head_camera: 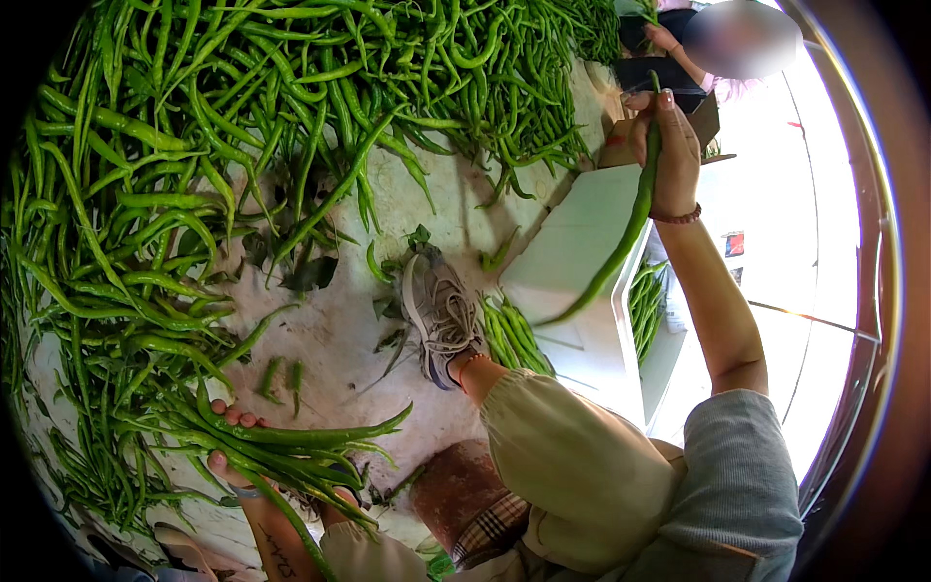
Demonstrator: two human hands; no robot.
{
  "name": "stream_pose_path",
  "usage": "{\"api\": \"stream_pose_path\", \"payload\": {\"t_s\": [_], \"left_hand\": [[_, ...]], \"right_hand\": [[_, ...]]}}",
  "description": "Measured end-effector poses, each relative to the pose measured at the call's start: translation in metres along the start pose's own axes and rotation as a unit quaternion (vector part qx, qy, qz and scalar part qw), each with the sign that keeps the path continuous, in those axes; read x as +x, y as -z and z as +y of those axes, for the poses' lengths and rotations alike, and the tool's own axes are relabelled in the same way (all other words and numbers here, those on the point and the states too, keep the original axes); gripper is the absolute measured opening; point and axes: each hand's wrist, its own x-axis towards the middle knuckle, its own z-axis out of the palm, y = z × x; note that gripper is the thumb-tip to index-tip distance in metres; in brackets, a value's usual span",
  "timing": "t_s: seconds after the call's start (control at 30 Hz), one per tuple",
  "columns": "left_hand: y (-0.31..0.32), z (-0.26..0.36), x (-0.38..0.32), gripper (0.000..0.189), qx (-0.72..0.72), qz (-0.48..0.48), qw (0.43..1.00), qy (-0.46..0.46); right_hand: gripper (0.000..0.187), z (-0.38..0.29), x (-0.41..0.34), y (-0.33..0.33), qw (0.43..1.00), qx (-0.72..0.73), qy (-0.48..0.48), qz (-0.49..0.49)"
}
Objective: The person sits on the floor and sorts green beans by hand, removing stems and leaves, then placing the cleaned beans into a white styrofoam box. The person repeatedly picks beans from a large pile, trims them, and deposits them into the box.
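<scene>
At the lower left, my left hand [231, 473] is closed around a bunch of long green chili peppers [291, 444], their ends fanning out to the right. Raised at the upper right, my right hand [673, 149] pinches one long curved green pepper [625, 247], which hangs down to the left, in front of a white box. A big pile of green peppers [291, 73] spreads over the floor at the top and left, close to my left hand. Parts of the left palm and fingers are hidden by the bunch.
The white box [574, 233] stands at the right, with more peppers [646, 305] inside. Other peppers [516, 335] lie between it and my shoe [440, 313]. Loose leaves [313, 275] litter the floor [320, 349]. Beyond, another person's hand [660, 36] is near a cardboard box [622, 142].
</scene>
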Motion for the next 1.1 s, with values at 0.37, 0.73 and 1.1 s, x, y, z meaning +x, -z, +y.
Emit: {"api": "stream_pose_path", "payload": {"t_s": [0.37, 0.73, 1.1], "left_hand": [[-0.014, -0.012, 0.020, 0.056, 0.027, -0.017, 0.994, 0.106], [-0.048, -0.034, 0.057, 0.058, -0.010, 0.036, 0.996, 0.084], [-0.027, -0.017, 0.031, 0.050, 0.039, 0.138, 0.988, 0.058]], "right_hand": [[0.030, -0.013, -0.009, -0.121, 0.953, 0.064, 0.024, -0.295], [0.028, -0.013, -0.093, -0.348, 0.960, 0.009, 0.001, -0.279], [0.093, -0.002, -0.155, -0.283, 0.822, 0.060, -0.126, -0.552]]}}
